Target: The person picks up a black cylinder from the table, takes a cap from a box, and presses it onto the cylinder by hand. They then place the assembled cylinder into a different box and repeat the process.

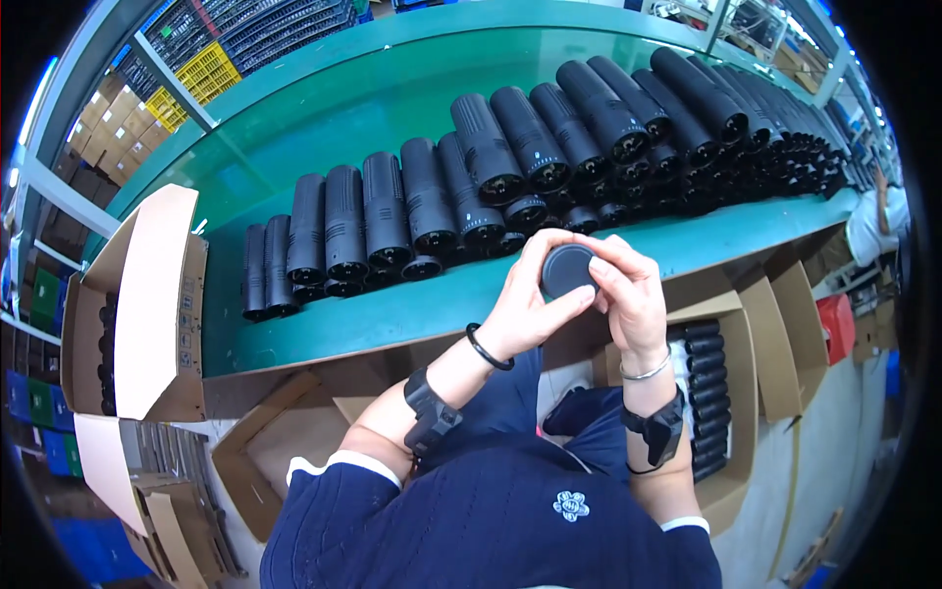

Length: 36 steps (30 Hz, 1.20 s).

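Observation:
Between my two hands is a black cylindrical part (567,271), its flat round end turned up toward me; its length is hidden from this angle. My left hand (535,302) curls round its left side, thumb along the lower rim. On the other side, my right hand (630,293) grips the rim with thumb and fingers. Just beyond my hands lies a long stack of black ribbed cylinders (427,196) on the green tabletop (294,339), most with their dark, hollow-looking ends toward me. Both hands are over the table's near edge.
At right below the table, an open cardboard box (741,432) holds rows of black cylinders (708,398). A tall open carton (157,314) stands at the table's left end, with black parts inside. Another open carton (260,447) sits low on the left. Grey metal posts (172,80) frame the table.

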Motion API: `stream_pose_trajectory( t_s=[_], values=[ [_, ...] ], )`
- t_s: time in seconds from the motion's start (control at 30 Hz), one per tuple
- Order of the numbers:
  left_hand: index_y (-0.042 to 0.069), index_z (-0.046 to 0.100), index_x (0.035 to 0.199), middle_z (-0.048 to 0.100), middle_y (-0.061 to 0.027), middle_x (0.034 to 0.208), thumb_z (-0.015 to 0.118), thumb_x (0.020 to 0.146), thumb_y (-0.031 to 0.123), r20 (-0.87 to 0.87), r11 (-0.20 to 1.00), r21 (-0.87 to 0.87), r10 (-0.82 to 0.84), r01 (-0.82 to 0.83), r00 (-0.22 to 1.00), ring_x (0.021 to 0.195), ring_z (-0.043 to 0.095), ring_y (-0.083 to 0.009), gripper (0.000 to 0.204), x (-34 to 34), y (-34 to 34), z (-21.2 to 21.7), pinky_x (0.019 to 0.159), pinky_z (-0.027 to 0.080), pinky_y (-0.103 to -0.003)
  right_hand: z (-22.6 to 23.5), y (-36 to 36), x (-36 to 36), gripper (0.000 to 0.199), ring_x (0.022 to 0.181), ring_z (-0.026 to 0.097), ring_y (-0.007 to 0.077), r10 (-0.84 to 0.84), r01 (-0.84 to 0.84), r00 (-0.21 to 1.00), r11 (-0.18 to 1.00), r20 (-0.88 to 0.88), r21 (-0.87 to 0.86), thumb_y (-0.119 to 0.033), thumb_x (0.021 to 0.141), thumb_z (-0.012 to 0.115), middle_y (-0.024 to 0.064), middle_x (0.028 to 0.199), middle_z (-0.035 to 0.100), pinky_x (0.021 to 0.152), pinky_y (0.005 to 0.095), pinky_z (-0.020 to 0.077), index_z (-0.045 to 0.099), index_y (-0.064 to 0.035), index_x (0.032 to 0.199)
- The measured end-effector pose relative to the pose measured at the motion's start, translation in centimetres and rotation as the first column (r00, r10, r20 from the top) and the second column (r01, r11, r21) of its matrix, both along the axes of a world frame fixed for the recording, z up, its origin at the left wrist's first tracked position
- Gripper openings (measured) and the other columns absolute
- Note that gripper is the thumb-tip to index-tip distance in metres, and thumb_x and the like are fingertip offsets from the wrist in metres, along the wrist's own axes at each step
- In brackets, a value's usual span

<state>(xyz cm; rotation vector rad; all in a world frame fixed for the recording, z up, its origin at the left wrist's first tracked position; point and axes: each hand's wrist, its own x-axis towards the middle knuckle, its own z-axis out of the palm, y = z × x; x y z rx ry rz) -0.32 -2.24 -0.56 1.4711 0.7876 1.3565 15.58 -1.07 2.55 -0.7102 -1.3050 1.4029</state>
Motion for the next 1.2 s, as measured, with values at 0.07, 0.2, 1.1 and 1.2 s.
stream_pose_trajectory(
  t_s=[0.07, 0.2, 1.1, 1.2],
  values=[
    [0.005, 0.045, 0.125, 0.056, -0.0038, 0.109, 0.073, 0.08, 0.017, -0.044, 0.999, 0.01, 0.039, -0.039, 0.998, 0.102, 0.054, -0.0119, 0.054, 0.2, 0.0, -0.1, 0.09, 0.045, -0.028, -0.4, -0.1, 0.2, 0.026, 0.061, 0.045, 0.0027, 0.019, -0.019, 0.999, 1.0, -0.039, -0.019, -0.005, 0.09, 0.059, -0.0018, 0.081, 0.053, 0.053, 0.0164, 0.034, 0.066, 0.0018, 0.114],
    [0.006, 0.048, 0.12, 0.058, -0.0058, 0.111, 0.079, 0.072, 0.022, 0.119, 0.995, -0.023, -0.09, 0.093, 0.989, 0.107, 0.055, -0.015, 0.059, -1.1, 0.6, 0.4, 0.094, 0.044, -0.031, -1.5, -0.5, 0.4, 0.038, 0.066, 0.047, 0.0039, 0.05, -0.051, 0.998, 0.998, 0.024, 0.041, -0.006, 0.09, 0.059, 0.0, 0.095, 0.057, 0.059, 0.0165, 0.0373, 0.057, 0.0001, 0.128],
    [0.004, 0.051, 0.116, 0.056, -0.0197, 0.122, 0.073, 0.079, 0.021, 0.537, 0.971, -0.003, -0.202, 0.241, 0.819, 0.111, 0.059, -0.0295, 0.047, -6.8, 0.8, 0.6, 0.096, 0.049, -0.042, -5.1, -3.2, -3.1, 0.063, 0.11, 0.049, 0.0309, -0.624, 0.047, 0.635, 0.619, 0.455, 0.784, -0.006, 0.073, 0.072, 0.0131, 0.116, 0.051, 0.095, 0.0392, 0.0403, 0.051, -0.0069, 0.133],
    [0.004, 0.053, 0.115, 0.061, -0.0144, 0.115, 0.077, 0.076, 0.019, 0.34, 0.967, -0.084, -0.197, 0.239, 0.92, 0.109, 0.061, -0.0231, 0.048, -7.7, 1.7, 1.1, 0.095, 0.049, -0.036, -2.8, -1.6, -3.6, 0.052, 0.103, 0.051, 0.0231, -0.357, 0.122, 0.859, 0.839, 0.367, 0.53, -0.013, 0.083, 0.063, 0.0118, 0.114, 0.051, 0.094, 0.0334, 0.0411, 0.052, -0.0048, 0.133]
  ],
)
